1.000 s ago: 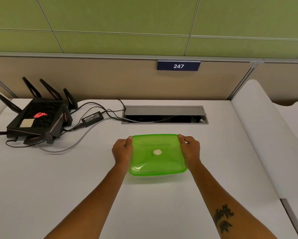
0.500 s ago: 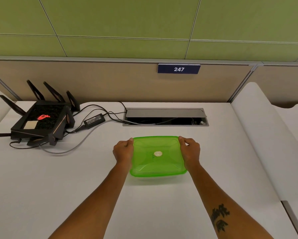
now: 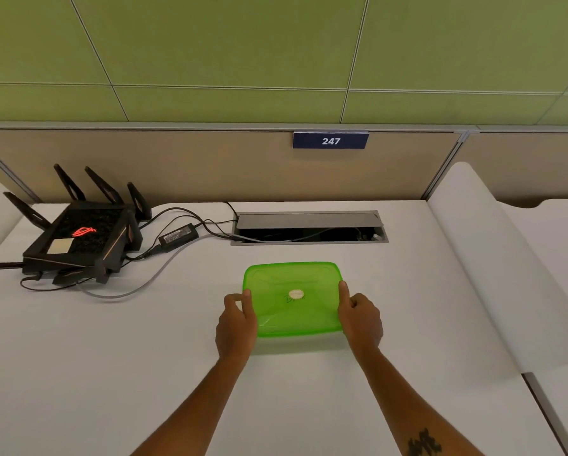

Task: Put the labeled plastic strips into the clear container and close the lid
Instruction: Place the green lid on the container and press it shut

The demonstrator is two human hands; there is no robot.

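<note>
- Left hand [image 3: 237,319] & right hand [image 3: 360,315]: each grip pinches a side edge of the translucent green plastic lid [image 3: 292,297], which sits on the container.
- Labeled strips not visible; container walls hidden under lid. Looks near the end; only final press-down, if any, seems left.
- White surface [image 3: 78,357]: lid at centre; farther back an open cable tray [image 3: 309,227], black antenna router [image 3: 78,238] far left w/ cables.
- Behind: tan partition w/ blue "247" plate [image 3: 330,140], green wall.

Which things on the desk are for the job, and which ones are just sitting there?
For the job:
- green lid, on the container
- left hand and right hand, one at each side of the lid

Just sitting there:
- black router
- power adapter and its cables
- cable hatch
- sign reading 247
- paper roll
</note>
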